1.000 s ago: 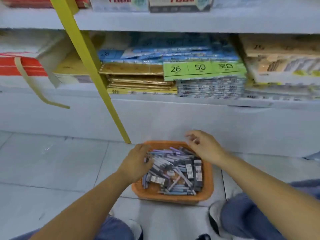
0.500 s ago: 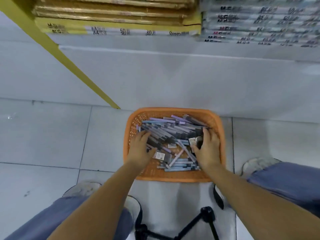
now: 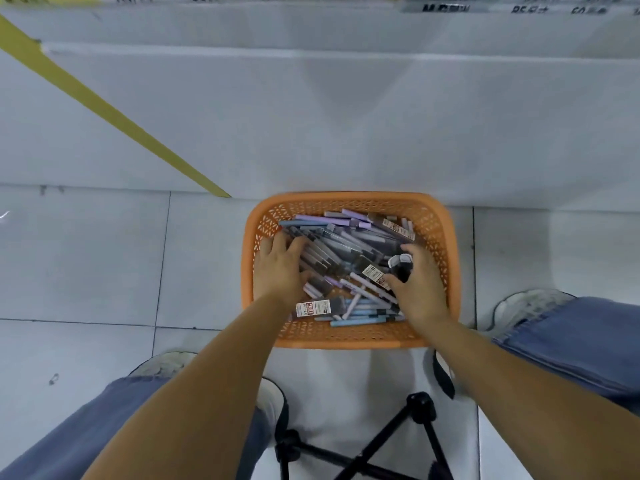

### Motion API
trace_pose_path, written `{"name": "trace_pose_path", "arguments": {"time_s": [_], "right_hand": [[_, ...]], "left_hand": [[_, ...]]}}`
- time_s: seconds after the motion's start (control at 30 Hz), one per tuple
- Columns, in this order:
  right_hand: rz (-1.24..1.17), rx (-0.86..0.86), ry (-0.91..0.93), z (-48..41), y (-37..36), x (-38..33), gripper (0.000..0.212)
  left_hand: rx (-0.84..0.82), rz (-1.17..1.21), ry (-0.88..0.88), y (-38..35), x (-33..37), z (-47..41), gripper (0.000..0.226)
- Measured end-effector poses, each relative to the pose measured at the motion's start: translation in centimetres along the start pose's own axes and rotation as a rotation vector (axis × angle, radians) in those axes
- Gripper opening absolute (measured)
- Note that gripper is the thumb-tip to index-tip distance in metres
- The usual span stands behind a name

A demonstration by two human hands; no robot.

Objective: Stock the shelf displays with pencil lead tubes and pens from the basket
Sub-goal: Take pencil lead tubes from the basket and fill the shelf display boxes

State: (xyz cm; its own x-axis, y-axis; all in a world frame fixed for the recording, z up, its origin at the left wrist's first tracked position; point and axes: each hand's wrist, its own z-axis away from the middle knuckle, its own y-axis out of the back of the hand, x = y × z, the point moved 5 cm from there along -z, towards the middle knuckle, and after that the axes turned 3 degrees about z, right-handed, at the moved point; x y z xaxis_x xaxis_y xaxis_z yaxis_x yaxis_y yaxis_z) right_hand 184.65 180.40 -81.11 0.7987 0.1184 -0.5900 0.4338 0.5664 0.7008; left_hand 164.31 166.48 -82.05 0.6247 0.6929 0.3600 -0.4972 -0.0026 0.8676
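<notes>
An orange plastic basket (image 3: 349,199) stands on the floor tiles against the shelf base. It holds a heap of dark pencil lead tubes (image 3: 343,251) with white labels, and pale blue and lilac pens (image 3: 363,318) along its near side. My left hand (image 3: 280,268) lies on the left of the heap, fingers reaching over the tubes. My right hand (image 3: 420,289) is in the right of the basket, thumb and fingers curled round a dark labelled tube (image 3: 401,268). The shelf displays are out of view.
The white base panel of the shelf (image 3: 346,116) rises just behind the basket, with a yellow strip (image 3: 104,105) slanting across it. My knees in blue jeans (image 3: 571,341) and shoes (image 3: 519,303) flank the basket. A black tripod (image 3: 381,445) stands between my feet.
The view has tilted down from the shelves to the floor. Both hands have sunk into the basket; my right hand, above the rim a second ago, now grips a dark tube.
</notes>
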Motion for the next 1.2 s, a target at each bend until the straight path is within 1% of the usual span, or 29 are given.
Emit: {"name": "trace_pose_path", "arguments": {"time_s": [0.1, 0.2, 0.27, 0.4, 0.53, 0.6, 0.7, 0.9, 0.97, 1.1, 1.2], "right_hand": [[0.034, -0.067, 0.006, -0.3, 0.0, 0.0, 0.046], [0.032, -0.117, 0.002, -0.2, -0.2, 0.1, 0.046], [0.021, -0.140, 0.018, -0.3, -0.2, 0.0, 0.045], [0.041, -0.194, 0.069, -0.6, -0.6, -0.1, 0.040], [0.059, -0.149, 0.062, -0.5, -0.5, 0.3, 0.035], [0.063, -0.172, 0.095, -0.1, -0.8, 0.1, 0.034], [0.155, -0.243, 0.149, 0.0, -1.8, -0.4, 0.032], [0.330, -0.262, 0.120, -1.0, -1.6, -1.2, 0.022], [0.333, -0.262, 0.123, -1.0, -1.1, -1.1, 0.018], [0.317, -0.274, 0.115, -1.0, 0.4, -0.7, 0.017], [0.229, -0.244, 0.098, -1.0, 1.9, -1.5, 0.018]], "left_hand": [[-0.022, 0.037, -0.016, -0.1, -0.2, 0.0, 0.063], [-0.053, 0.041, -0.069, -0.1, -0.3, -0.1, 0.070], [-0.063, 0.053, -0.076, -0.1, -0.4, -0.3, 0.071], [-0.060, 0.027, -0.089, -0.3, -0.4, -0.6, 0.062], [0.001, 0.030, -0.101, -0.1, -0.2, -0.3, 0.055], [0.028, 0.023, -0.120, 0.1, -0.2, -0.2, 0.049], [-0.009, -0.019, -0.138, -0.1, -0.2, -0.3, 0.040], [-0.111, -0.027, -0.157, -0.4, -0.4, -0.3, 0.044], [-0.138, -0.049, -0.154, -0.4, -0.3, -0.4, 0.042], [-0.146, -0.052, -0.159, -0.2, 0.1, -0.7, 0.030], [-0.186, -0.080, -0.180, 0.1, 0.7, -0.2, 0.025]]}}
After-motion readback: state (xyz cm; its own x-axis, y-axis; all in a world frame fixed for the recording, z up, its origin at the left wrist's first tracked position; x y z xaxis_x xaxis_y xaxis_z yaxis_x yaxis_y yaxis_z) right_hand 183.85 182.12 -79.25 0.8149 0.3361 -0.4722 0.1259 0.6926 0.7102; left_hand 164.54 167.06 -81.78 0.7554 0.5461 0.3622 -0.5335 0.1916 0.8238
